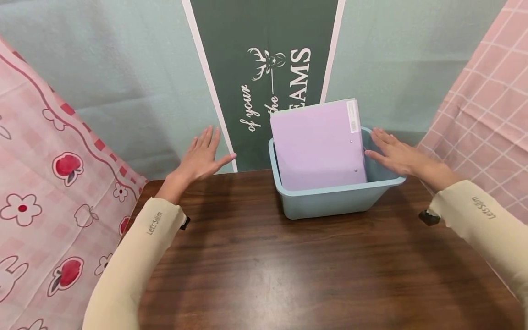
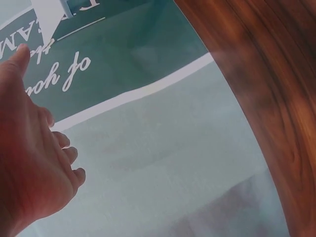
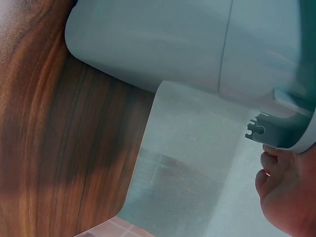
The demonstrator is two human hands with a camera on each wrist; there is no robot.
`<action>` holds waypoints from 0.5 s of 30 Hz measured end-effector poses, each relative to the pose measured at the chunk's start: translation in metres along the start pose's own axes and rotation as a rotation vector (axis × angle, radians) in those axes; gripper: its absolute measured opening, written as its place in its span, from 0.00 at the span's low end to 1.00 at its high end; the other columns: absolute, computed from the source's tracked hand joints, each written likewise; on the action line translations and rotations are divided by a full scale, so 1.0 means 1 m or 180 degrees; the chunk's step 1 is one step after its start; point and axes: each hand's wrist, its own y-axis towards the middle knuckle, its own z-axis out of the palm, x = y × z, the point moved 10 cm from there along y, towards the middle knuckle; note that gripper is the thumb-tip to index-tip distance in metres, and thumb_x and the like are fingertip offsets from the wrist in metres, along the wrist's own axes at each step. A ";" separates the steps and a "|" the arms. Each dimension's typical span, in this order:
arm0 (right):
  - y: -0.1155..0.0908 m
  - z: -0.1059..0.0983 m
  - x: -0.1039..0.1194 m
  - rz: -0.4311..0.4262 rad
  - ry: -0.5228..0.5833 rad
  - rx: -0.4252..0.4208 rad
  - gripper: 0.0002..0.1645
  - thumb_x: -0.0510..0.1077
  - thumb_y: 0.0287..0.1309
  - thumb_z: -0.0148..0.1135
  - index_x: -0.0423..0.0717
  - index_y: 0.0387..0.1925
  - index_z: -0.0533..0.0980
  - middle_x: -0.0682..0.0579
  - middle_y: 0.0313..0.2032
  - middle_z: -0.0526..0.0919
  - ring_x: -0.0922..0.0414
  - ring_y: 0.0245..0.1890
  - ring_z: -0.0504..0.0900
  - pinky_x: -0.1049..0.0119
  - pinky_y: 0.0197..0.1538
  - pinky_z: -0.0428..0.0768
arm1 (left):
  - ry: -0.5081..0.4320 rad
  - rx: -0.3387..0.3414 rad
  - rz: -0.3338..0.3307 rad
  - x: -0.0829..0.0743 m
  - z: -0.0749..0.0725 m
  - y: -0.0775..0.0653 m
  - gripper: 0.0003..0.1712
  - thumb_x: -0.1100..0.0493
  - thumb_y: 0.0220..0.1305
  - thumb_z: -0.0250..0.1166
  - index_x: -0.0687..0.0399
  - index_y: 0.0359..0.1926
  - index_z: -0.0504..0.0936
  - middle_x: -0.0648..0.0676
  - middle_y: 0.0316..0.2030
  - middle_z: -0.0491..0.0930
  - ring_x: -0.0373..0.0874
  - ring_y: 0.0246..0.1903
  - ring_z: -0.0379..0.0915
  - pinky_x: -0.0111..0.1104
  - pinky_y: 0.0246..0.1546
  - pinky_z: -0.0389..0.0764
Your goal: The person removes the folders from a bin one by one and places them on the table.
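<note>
A light blue plastic bin (image 1: 330, 204) stands at the far edge of the table. Inside it a lilac folder (image 1: 317, 146) leans upright, its top rising above the rim and a white label at its upper right corner. My right hand (image 1: 398, 156) is over the bin's right end with fingers extended, right at the rim; in the right wrist view its curled-looking fingertips sit beside the bin wall (image 3: 173, 44). My left hand (image 1: 200, 158) hovers over the table's far edge, left of the bin, fingers spread and holding nothing.
The brown wooden table (image 1: 247, 266) spreads in front of the bin. A green cloth with white lettering (image 1: 264, 27) hangs behind it. Pink patterned cloth (image 1: 62, 206) hangs at the left, and pink checked cloth (image 1: 474, 105) at the right.
</note>
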 end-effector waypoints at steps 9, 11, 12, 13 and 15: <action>0.000 0.000 0.001 -0.0087 -0.0018 -0.0038 0.50 0.64 0.84 0.36 0.30 0.82 0.37 0.31 0.83 0.33 0.35 0.83 0.34 0.39 0.83 0.38 | -0.0011 0.0001 0.0130 -0.017 0.006 0.011 0.61 0.22 0.73 0.47 0.53 0.86 0.33 0.57 0.86 0.30 0.52 0.85 0.25 0.52 0.83 0.32; 0.000 0.000 0.002 -0.0099 -0.0015 -0.0033 0.50 0.64 0.84 0.36 0.29 0.82 0.37 0.31 0.83 0.33 0.34 0.83 0.34 0.39 0.82 0.39 | -0.0014 -0.0029 0.0173 -0.021 0.006 0.013 0.61 0.22 0.73 0.47 0.53 0.86 0.34 0.57 0.86 0.31 0.52 0.85 0.26 0.51 0.83 0.33; 0.000 0.000 0.002 -0.0099 -0.0016 -0.0031 0.50 0.63 0.84 0.36 0.29 0.82 0.37 0.31 0.83 0.33 0.34 0.83 0.34 0.39 0.82 0.39 | -0.0008 -0.0045 0.0195 -0.022 0.007 0.015 0.61 0.22 0.73 0.47 0.53 0.86 0.34 0.57 0.86 0.31 0.51 0.85 0.26 0.51 0.83 0.33; -0.001 0.000 0.002 -0.0103 -0.0018 -0.0028 0.50 0.63 0.84 0.35 0.29 0.82 0.37 0.31 0.83 0.33 0.34 0.83 0.33 0.39 0.82 0.38 | -0.0003 -0.0054 0.0213 -0.024 0.007 0.016 0.61 0.21 0.73 0.46 0.53 0.86 0.34 0.57 0.86 0.31 0.51 0.85 0.27 0.51 0.83 0.33; -0.001 0.001 0.002 -0.0106 -0.0025 -0.0030 0.49 0.63 0.85 0.35 0.29 0.82 0.37 0.30 0.82 0.33 0.34 0.83 0.34 0.39 0.82 0.38 | -0.0002 -0.0057 0.0234 -0.028 0.008 0.019 0.60 0.22 0.74 0.46 0.52 0.86 0.33 0.57 0.86 0.31 0.51 0.85 0.27 0.51 0.83 0.33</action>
